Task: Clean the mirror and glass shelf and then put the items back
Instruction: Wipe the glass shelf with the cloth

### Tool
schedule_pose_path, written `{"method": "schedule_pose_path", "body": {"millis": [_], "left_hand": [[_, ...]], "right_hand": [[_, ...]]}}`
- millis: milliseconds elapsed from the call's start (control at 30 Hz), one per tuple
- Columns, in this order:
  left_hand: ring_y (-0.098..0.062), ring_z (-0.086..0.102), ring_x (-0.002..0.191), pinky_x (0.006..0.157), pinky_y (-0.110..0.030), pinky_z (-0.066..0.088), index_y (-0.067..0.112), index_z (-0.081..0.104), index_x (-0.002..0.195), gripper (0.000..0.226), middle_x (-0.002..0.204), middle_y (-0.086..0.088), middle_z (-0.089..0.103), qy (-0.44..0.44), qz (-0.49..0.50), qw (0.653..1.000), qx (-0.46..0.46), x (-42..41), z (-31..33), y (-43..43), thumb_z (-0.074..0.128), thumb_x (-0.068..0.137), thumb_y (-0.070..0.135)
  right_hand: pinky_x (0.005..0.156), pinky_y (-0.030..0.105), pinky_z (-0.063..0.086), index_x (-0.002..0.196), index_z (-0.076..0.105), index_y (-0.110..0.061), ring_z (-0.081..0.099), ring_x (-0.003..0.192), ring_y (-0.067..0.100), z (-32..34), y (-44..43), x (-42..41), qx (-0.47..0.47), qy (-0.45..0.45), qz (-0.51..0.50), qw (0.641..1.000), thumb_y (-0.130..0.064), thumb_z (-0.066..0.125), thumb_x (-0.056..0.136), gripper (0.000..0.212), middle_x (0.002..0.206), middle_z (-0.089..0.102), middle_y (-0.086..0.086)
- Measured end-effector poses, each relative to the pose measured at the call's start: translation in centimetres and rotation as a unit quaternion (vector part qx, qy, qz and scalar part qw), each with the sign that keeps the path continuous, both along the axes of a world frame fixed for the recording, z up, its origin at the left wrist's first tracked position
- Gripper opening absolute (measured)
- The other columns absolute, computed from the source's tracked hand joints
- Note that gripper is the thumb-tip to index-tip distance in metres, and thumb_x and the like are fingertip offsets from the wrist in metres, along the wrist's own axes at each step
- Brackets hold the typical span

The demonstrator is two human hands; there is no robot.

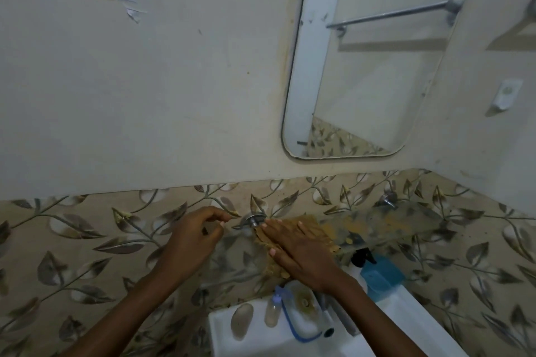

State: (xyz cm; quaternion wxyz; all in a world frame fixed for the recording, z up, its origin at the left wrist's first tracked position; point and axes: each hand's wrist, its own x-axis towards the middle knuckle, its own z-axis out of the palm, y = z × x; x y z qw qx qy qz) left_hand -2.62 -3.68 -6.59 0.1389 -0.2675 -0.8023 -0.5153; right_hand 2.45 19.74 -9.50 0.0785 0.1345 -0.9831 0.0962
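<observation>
A glass shelf (385, 226) runs along the leaf-patterned tile wall, held by two metal brackets (255, 220). My right hand (295, 249) lies flat on a yellow-brown cloth (319, 233) pressed against the shelf's left end. My left hand (197, 238) hovers by the left bracket, fingers loosely curled, holding nothing that I can see. The mirror (362, 66) hangs on the wall above, to the right. Below, on the white sink's (406, 313) rim, stand a small bottle (272, 313), a blue spray bottle (380, 272) and a tube (324, 319).
An oval soap bar (242, 322) lies on the sink's left rim. A blue cord (293, 324) loops over the rim. A towel rail shows as a reflection in the mirror. A white hook (506, 95) sits on the right wall.
</observation>
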Motion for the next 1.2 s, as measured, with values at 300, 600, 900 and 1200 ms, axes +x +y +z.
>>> {"method": "schedule_pose_path", "body": {"millis": [300,600,900,1200], "left_hand": [[-0.014,0.057,0.094,0.081,-0.029,0.046,0.021,0.066,0.094,0.017,0.093,0.009,0.062,0.077,-0.040,0.993,-0.084,0.2,-0.5,4.4,0.061,0.084,0.008],[-0.019,0.053,0.099,0.081,-0.030,0.042,0.018,0.065,0.102,0.018,0.103,0.000,0.066,0.079,-0.073,0.986,-0.127,-0.2,0.0,7.2,0.061,0.085,0.012],[-0.016,0.052,0.100,0.081,-0.029,0.041,0.023,0.065,0.101,0.021,0.105,0.005,0.064,0.086,-0.087,0.981,-0.151,-0.2,-0.6,7.8,0.063,0.083,0.013],[-0.012,0.050,0.104,0.086,-0.036,0.045,0.028,0.066,0.097,0.017,0.106,0.012,0.064,0.095,-0.116,0.976,-0.160,0.1,0.2,8.0,0.062,0.085,0.017]], "right_hand": [[0.115,0.049,-0.015,0.140,0.029,-0.047,0.008,0.145,0.005,0.1,2.3,-0.6,0.015,0.018,-0.069,0.997,-0.056,0.029,0.093,0.048,0.160,0.007,-0.011],[0.120,0.044,0.003,0.145,0.020,-0.037,0.023,0.143,0.011,0.7,6.1,-0.2,-0.053,0.002,-0.104,0.993,-0.048,0.036,0.094,0.055,0.156,0.026,-0.009],[0.106,0.039,0.028,0.126,0.048,-0.029,0.049,0.121,0.019,0.8,10.3,-0.5,-0.085,0.038,-0.156,0.983,-0.053,0.040,0.082,0.051,0.132,0.055,-0.002],[0.112,0.046,0.013,0.132,0.049,-0.035,0.032,0.138,0.011,1.0,15.0,-0.6,-0.034,0.044,-0.229,0.972,-0.048,0.040,0.086,0.049,0.147,0.043,-0.007]]}}
